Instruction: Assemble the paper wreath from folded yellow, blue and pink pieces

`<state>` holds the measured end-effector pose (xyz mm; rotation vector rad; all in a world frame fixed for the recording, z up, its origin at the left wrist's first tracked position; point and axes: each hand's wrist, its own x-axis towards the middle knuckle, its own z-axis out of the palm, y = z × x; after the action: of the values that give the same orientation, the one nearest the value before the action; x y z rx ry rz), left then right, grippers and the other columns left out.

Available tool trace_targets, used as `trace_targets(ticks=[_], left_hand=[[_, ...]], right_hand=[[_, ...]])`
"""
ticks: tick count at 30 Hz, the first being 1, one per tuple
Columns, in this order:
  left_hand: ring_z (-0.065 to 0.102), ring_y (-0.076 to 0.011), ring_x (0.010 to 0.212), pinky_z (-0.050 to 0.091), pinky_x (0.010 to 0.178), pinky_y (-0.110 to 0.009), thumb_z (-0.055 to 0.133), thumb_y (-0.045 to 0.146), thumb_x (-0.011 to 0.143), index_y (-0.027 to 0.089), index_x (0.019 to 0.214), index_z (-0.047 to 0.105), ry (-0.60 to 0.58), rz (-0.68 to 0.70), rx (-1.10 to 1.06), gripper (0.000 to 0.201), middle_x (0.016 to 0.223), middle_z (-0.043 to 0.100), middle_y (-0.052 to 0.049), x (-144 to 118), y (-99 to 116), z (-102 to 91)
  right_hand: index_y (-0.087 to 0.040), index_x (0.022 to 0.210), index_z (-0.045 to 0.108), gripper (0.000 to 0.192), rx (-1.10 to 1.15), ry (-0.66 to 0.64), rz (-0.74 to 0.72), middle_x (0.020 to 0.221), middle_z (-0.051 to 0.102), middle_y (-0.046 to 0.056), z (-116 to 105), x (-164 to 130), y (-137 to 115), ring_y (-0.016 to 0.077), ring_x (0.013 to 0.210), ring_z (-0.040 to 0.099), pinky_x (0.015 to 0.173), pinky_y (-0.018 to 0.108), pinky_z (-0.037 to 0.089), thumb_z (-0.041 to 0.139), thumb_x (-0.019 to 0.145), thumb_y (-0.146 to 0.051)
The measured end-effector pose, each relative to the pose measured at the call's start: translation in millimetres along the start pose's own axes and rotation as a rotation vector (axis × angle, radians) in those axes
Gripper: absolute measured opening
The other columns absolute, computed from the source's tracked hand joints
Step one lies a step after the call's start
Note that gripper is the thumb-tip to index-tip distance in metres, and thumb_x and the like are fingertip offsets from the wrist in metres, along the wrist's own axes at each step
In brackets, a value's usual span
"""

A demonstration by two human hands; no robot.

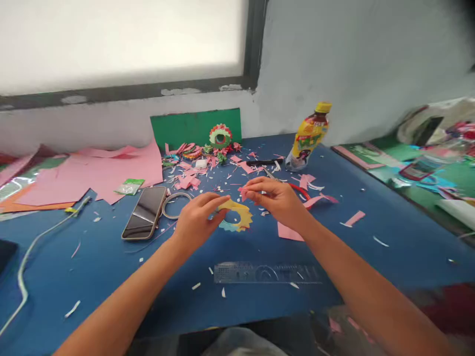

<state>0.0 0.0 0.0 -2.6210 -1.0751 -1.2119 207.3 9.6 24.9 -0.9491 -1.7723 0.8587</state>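
Note:
My left hand (196, 217) pinches the left edge of a spiky paper ring (237, 216) made of yellow and teal folded pieces, held just above the blue table (92, 267). My right hand (276, 198) holds a small pink folded paper piece (243, 192) at its fingertips, right above the ring's upper edge. Both hands are close together at the table's middle.
A phone (145, 212) lies left of my hands beside a tape ring (174, 203). Pink paper sheets (96, 173), scraps, a finished paper wreath (220, 136), a yellow bottle (309, 136), red-handled scissors (302, 190) and a clear ruler (267, 273) surround them.

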Motion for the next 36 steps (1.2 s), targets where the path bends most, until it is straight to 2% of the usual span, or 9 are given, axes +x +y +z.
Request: trace_targets(ticks=[7, 15, 22, 27, 31, 36], left_hand=[[0.059, -0.0145, 0.075, 0.048, 0.066, -0.026, 0.058, 0.018, 0.081, 0.015, 0.103, 0.061, 0.007, 0.018, 0.022, 0.022, 0.086, 0.064, -0.006, 0, 3, -0.3], [0.057, -0.0134, 0.074, 0.048, 0.066, -0.025, 0.057, 0.017, 0.082, 0.016, 0.104, 0.060, 0.024, 0.036, 0.035, 0.023, 0.085, 0.063, -0.005, 1, 6, -3.8], [0.058, -0.0131, 0.073, 0.048, 0.066, -0.024, 0.058, 0.016, 0.081, 0.014, 0.104, 0.060, 0.042, 0.053, 0.035, 0.023, 0.085, 0.063, -0.006, 3, 10, -7.1], [0.058, -0.0126, 0.073, 0.048, 0.065, -0.023, 0.057, 0.017, 0.081, 0.015, 0.104, 0.060, 0.062, 0.040, 0.043, 0.023, 0.084, 0.063, -0.005, 3, 11, -8.0], [0.058, -0.0127, 0.073, 0.048, 0.066, -0.024, 0.056, 0.017, 0.082, 0.015, 0.104, 0.060, 0.042, 0.035, 0.040, 0.023, 0.084, 0.063, -0.005, 2, 12, -8.5], [0.058, -0.0127, 0.072, 0.048, 0.064, -0.024, 0.055, 0.017, 0.082, 0.016, 0.105, 0.060, 0.012, 0.033, 0.038, 0.023, 0.084, 0.063, -0.006, 1, 14, -7.8]], right_hand=[[-0.023, 0.087, 0.070, 0.017, 0.181, 0.019, 0.113, 0.082, 0.071, 0.000, 9, -7, -4, 0.0150, 0.078, 0.066, 0.073, 0.027, 0.055, 0.067, 0.073, -0.030], [-0.025, 0.088, 0.071, 0.014, 0.023, 0.054, 0.013, 0.084, 0.072, -0.002, 7, -8, -6, 0.0148, 0.080, 0.066, 0.072, 0.025, 0.055, 0.063, 0.077, -0.027], [-0.025, 0.088, 0.071, 0.014, -0.031, -0.005, 0.036, 0.085, 0.072, -0.002, 7, -9, -6, 0.0156, 0.081, 0.066, 0.072, 0.025, 0.054, 0.063, 0.076, -0.026], [-0.024, 0.086, 0.071, 0.012, -0.122, -0.028, -0.026, 0.083, 0.071, -0.001, 5, -7, -5, 0.0136, 0.077, 0.064, 0.067, 0.023, 0.051, 0.063, 0.077, -0.024], [-0.023, 0.085, 0.071, 0.012, -0.186, -0.048, -0.071, 0.081, 0.070, 0.000, 5, -6, -5, 0.0136, 0.074, 0.062, 0.063, 0.024, 0.048, 0.062, 0.078, -0.026], [-0.022, 0.081, 0.071, 0.010, -0.210, -0.070, -0.050, 0.077, 0.070, -0.001, 7, -6, -6, 0.0121, 0.069, 0.060, 0.061, 0.023, 0.047, 0.063, 0.077, -0.027]])
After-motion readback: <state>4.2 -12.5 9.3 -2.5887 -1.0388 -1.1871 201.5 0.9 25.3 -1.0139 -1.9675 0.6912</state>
